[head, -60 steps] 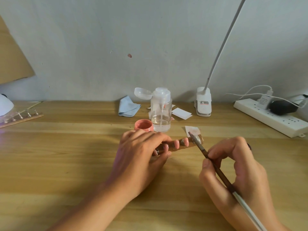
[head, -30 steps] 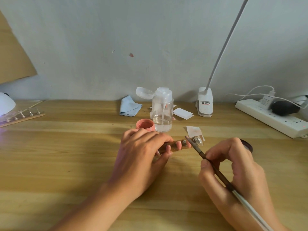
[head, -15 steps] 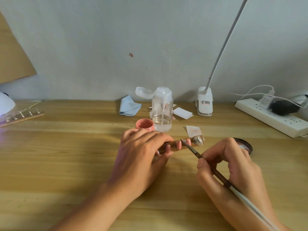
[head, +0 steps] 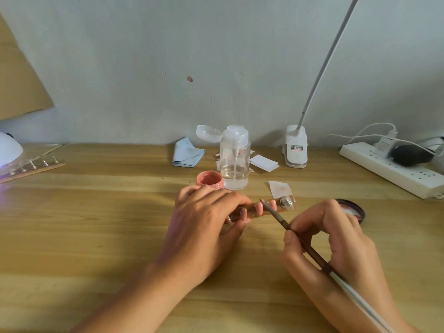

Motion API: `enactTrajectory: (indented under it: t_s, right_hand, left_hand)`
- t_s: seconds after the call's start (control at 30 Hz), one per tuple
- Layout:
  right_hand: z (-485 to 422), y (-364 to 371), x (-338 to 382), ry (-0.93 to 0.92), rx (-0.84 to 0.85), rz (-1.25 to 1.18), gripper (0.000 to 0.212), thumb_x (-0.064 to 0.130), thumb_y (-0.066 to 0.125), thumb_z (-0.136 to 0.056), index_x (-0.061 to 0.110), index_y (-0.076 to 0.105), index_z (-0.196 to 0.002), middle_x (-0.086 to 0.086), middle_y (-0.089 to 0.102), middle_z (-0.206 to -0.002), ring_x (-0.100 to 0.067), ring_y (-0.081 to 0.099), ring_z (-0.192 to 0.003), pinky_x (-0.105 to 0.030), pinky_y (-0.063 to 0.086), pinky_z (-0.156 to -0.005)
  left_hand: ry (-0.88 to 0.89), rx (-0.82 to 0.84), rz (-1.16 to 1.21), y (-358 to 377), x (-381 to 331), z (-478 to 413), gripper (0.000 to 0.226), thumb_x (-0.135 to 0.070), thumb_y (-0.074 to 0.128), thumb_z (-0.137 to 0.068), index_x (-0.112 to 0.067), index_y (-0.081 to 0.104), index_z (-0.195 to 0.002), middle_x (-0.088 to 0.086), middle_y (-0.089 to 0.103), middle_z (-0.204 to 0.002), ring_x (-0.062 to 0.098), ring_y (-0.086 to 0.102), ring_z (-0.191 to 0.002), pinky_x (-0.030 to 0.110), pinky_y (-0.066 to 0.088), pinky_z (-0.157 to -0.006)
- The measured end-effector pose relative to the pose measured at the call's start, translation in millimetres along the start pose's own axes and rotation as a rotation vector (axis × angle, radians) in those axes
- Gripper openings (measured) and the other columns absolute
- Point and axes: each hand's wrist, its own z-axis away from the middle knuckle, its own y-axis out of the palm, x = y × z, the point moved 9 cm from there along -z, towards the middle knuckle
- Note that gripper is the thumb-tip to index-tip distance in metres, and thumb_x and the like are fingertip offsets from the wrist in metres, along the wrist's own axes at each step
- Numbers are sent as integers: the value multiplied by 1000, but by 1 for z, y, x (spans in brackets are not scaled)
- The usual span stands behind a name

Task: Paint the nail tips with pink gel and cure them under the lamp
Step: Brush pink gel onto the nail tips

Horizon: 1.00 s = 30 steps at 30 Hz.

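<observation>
Wooden desk (head: 96, 224), grey wall (head: 144, 68) behind. L hand (head: 204, 219) curls round the nail-tip stick (head: 251, 211) mid-desk, pink tips (head: 259, 209) showing past my fingers. R hand (head: 336, 239) pinches the brush (head: 300, 239) pen-style, bristles on a tip. Open pink gel jar (head: 209, 180) sits just behind L hand.

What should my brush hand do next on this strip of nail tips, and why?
Probably draw the brush in a short stroke along the pink nail tip beside its bristles. The left hand grips the wooden strip steady, the right hand pinches the brush. The end tip looks clear, so it likely comes after.
</observation>
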Motion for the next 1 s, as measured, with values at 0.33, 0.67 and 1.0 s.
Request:
enactTrajectory:
  t_s: [0.33, 0.67, 1.0]
  right_hand:
    - [0, 1, 1, -34, -11, 37, 8, 28, 57, -73, 20, 54, -76, 15, 58, -66, 3, 52, -81, -24, 39, -81]
    - [1, 1, -1, -35, -3, 28, 11, 32, 55, -73, 25, 54, -82, 16, 56, -71, -4, 52, -86, -22, 40, -78]
    - [0, 2, 0, -53, 1, 41, 12, 33, 53, -72, 24, 54, -80, 15, 56, -68, 0, 50, -86, -24, 41, -77]
  left_hand:
    - [0, -4, -3, 1, 0, 0, 15, -35, 74, -83, -37, 69, -97, -23, 66, -87, 3, 55, -82, 37, 40, -87]
    - [21, -54, 4, -1, -1, 1, 17, -35, 72, -81, -36, 69, -98, -22, 67, -88, 9, 57, -87, 39, 41, -84]
    - [39, -61, -5, 0, 0, 2, 19, -34, 73, -80, -36, 68, -98, -23, 62, -84, 9, 55, -86, 38, 42, -82]
